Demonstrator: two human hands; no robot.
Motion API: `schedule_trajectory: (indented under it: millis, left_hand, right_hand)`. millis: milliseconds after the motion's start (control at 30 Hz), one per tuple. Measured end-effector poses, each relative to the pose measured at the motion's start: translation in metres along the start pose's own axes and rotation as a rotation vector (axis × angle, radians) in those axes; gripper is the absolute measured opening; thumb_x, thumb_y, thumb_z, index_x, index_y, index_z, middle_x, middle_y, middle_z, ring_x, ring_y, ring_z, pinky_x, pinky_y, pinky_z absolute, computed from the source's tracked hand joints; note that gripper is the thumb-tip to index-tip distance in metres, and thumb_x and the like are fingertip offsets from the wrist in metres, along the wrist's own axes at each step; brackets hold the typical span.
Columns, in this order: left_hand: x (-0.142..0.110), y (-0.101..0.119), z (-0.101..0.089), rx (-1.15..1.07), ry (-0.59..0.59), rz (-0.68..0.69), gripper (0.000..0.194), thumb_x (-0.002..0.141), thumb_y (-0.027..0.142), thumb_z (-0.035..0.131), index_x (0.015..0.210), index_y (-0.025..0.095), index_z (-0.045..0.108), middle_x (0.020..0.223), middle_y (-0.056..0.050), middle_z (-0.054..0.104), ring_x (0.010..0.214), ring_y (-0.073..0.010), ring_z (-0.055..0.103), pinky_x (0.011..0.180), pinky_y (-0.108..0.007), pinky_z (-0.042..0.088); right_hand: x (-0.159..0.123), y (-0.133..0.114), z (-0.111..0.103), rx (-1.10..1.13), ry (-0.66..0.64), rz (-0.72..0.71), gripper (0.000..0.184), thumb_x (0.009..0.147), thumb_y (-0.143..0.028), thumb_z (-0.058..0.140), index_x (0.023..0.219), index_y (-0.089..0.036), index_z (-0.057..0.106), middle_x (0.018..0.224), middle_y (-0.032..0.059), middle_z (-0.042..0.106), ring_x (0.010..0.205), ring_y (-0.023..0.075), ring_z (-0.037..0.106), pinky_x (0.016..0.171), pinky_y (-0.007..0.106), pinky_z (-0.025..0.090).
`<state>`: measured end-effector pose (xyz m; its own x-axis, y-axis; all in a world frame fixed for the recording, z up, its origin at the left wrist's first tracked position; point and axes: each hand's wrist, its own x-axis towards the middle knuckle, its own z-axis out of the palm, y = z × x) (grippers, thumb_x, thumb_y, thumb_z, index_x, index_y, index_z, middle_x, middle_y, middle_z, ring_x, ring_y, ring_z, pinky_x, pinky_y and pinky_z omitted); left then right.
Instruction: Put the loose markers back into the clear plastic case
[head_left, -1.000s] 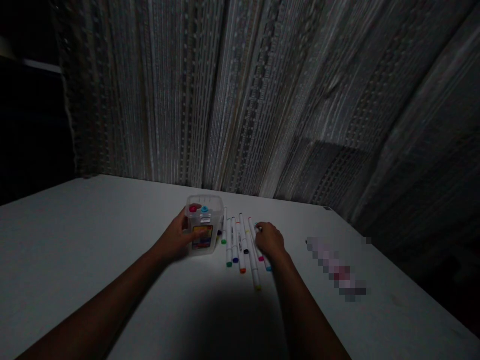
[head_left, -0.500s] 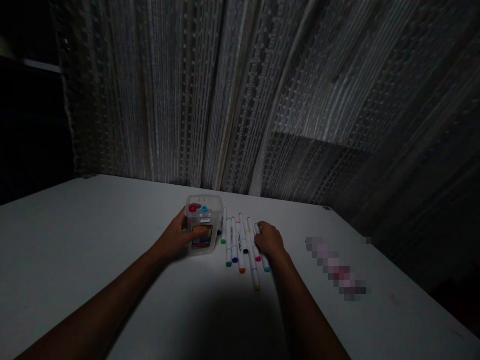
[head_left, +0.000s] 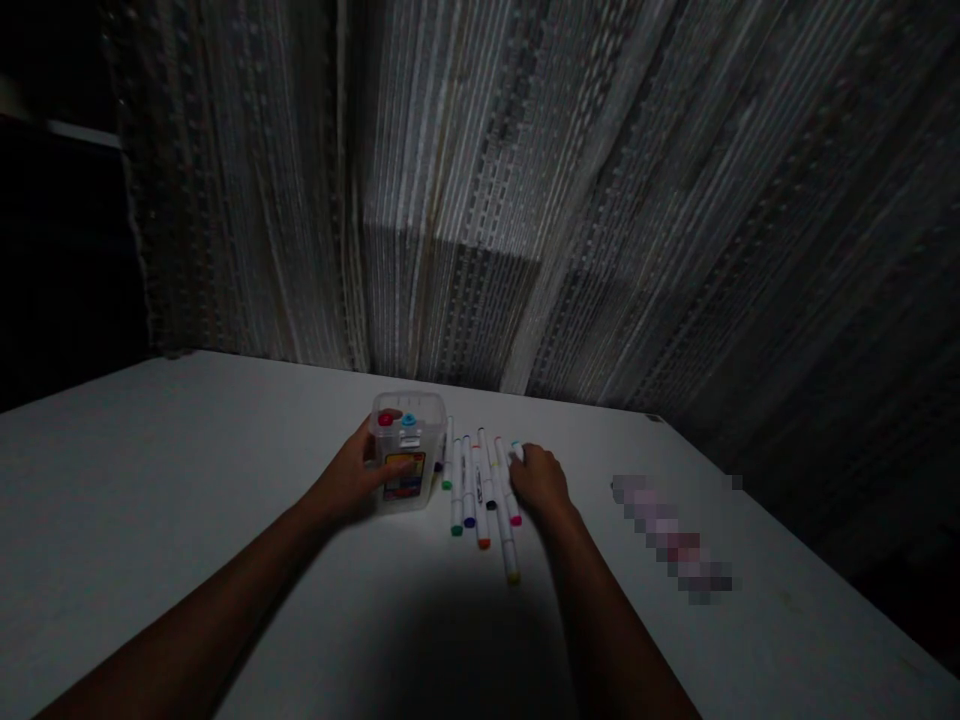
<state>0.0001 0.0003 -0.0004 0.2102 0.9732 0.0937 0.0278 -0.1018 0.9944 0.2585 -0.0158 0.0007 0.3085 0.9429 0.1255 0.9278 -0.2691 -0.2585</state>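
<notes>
Left grip (head_left: 354,478) on box (head_left: 414,446), markers (head_left: 481,488) beside, curtain (head_left: 450,180) behind

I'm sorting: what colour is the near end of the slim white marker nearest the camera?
The slim white marker has a yellow near end, clearest in head view.

dim light, near-black left edge, soft dark shadow (head_left: 465,640) on table (head_left: 187,470), pixelated patch (head_left: 675,540)

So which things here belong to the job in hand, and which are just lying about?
Seemingly in use:
clear container, held by the left hand
rightmost marker, at the right hand
loose markers beside the container

Seemingly just there:
pixelated item, unidentifiable
curtain behind
</notes>
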Motion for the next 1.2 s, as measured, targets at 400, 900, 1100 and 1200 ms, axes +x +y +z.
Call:
schedule_trajectory:
  millis: [400, 900, 1100, 1200]
  left_hand:
    - [-0.002, 0.004, 0.0, 0.0, -0.024, -0.01, 0.083, 0.049, 0.048, 0.078, 0.119, 0.023, 0.041, 0.108, -0.004, 0.063, 0.088, -0.007, 0.063, 0.078, -0.015, 0.052]
    - [-0.005, 0.011, 0.0, -0.044, -0.08, 0.022, 0.076, 0.051, 0.047, 0.076, 0.115, 0.022, 0.044, 0.111, -0.003, 0.061, 0.093, -0.0065, 0.062, 0.078, -0.013, 0.052]
    - [-0.002, 0.01, 0.0, -0.066, -0.101, 0.054, 0.073, 0.053, 0.045, 0.076, 0.116, 0.025, 0.044, 0.113, -0.001, 0.061, 0.095, -0.0062, 0.061, 0.081, -0.012, 0.05]
    - [-0.003, 0.01, 0.0, -0.041, -0.11, 0.078, 0.072, 0.055, 0.046, 0.074, 0.117, 0.022, 0.045, 0.11, -0.002, 0.061, 0.095, -0.0068, 0.06, 0.081, -0.012, 0.049]
  right_hand:
    - [0.001, -0.007, -0.011, 0.42, 0.249, -0.005, 0.035, 0.09, -0.038, 0.03, 0.073, -0.018, 0.054, 0.063, 0.0031, 0.059, 0.061, 0.0146, 0.056, 0.056, 0.023, 0.036]
    - [-0.033, -0.124, -0.13, 0.834, 0.345, -0.747, 0.022, 0.081, -0.031, 0.054, 0.066, -0.017, 0.049, 0.06, -0.004, 0.049, 0.055, 0.0072, 0.049, 0.05, 0.018, 0.037]
    - [-0.017, -0.146, -0.095, 0.432, -0.011, -0.649, 0.018, 0.08, -0.021, 0.053, 0.063, -0.015, 0.052, 0.054, -0.0035, 0.052, 0.052, 0.0073, 0.049, 0.05, 0.017, 0.032]
    - [-0.016, -0.148, -0.094, 0.423, -0.127, -0.655, 0.018, 0.083, -0.018, 0.048, 0.067, -0.014, 0.056, 0.056, -0.0028, 0.056, 0.055, 0.0077, 0.053, 0.052, 0.017, 0.034]
